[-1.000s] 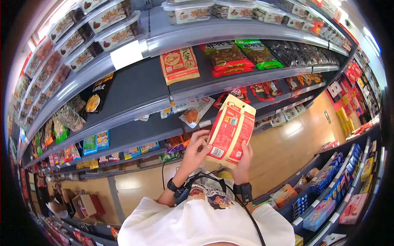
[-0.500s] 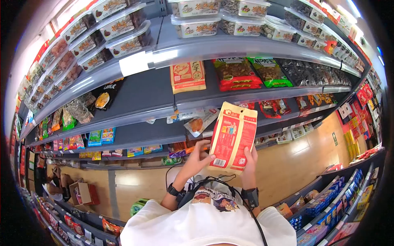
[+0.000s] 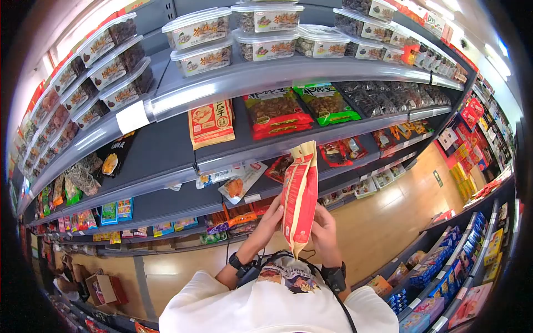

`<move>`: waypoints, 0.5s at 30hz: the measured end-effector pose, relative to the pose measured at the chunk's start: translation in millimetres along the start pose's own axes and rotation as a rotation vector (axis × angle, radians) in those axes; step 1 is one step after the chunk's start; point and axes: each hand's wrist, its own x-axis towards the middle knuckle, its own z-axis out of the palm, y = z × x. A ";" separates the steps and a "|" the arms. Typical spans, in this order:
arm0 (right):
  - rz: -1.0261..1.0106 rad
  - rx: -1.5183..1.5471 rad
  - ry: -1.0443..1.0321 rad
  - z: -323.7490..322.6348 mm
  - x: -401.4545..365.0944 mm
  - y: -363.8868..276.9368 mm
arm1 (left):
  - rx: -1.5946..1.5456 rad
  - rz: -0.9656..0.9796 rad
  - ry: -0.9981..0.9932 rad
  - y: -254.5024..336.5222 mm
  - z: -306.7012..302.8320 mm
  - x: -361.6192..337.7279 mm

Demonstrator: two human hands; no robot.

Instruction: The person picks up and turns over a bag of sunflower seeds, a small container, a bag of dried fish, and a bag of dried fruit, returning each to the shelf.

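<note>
I hold a red and tan snack bag (image 3: 300, 194) upright in front of my chest, turned so its narrow side faces me. My left hand (image 3: 270, 220) grips its lower left edge. My right hand (image 3: 323, 228) holds its lower right side. Both wrists wear black bands. Just behind the bag are grey store shelves (image 3: 233, 83) with packaged snacks.
Clear tubs (image 3: 266, 16) of dried food line the top shelf. A red-orange packet (image 3: 211, 123) and red and green nut bags (image 3: 300, 108) lie on the middle shelf. Lower shelves hold small packets. An aisle with a wooden floor (image 3: 388, 211) runs right, flanked by another rack (image 3: 455, 266).
The bag has turned from showing its red printed face to edge-on, and my hands have shifted slightly lower. The view has also shifted, so the shelves sit further left.
</note>
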 end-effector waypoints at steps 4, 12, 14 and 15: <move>0.025 -0.177 0.212 -0.3 20.3 17.9 | 0.040 0.016 -0.014 -9.0 6.6 2.6; 0.133 -0.130 -0.023 -10.4 34.4 64.9 | 0.649 0.272 0.073 -22.0 -28.4 -1.8; 0.030 -0.118 -0.030 1.8 39.6 66.6 | 0.618 0.249 0.120 -4.1 -24.4 -13.1; 0.032 -0.073 -0.079 7.7 41.4 62.5 | 0.544 0.282 0.133 -9.1 -30.6 -14.6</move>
